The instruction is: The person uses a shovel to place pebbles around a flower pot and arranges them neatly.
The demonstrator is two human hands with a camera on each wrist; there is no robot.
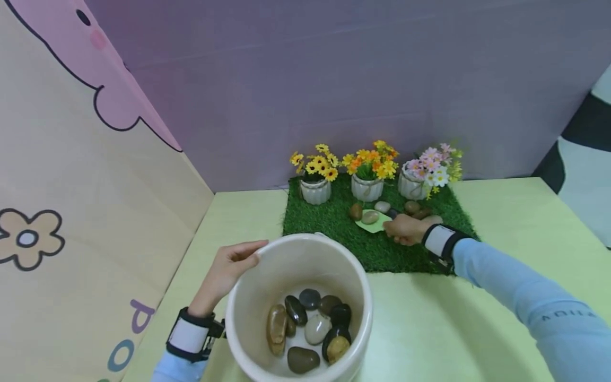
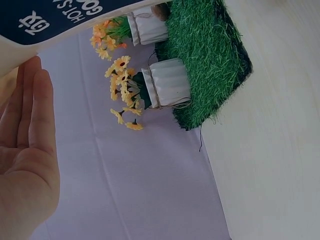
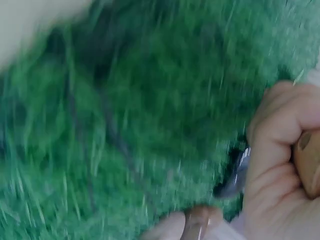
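Observation:
My right hand [image 1: 406, 229] grips a small trowel by its wooden handle [image 3: 310, 162]. The trowel's light green blade [image 1: 371, 225] lies low over the artificial grass mat, with a pale stone [image 1: 370, 216] on it. Beside it are a brown stone [image 1: 355, 211], a whitish stone [image 1: 382, 206] and a dark stone [image 3: 235, 177], partly hidden by the hand. My left hand [image 1: 234, 270] touches the rim of a cream bucket [image 1: 365, 297] with its fingers straight. Several smooth stones [image 1: 317, 329] lie inside the bucket.
Three white pots of artificial flowers stand along the mat's back edge: yellow [image 1: 315, 192], orange [image 1: 367, 189] and pink-white [image 1: 412, 183]. More stones [image 1: 422, 213] lie behind the right hand. The green mat [image 1: 310, 220] covers part of the pale table [image 1: 248, 212], before a purple cloth backdrop [image 1: 267, 106].

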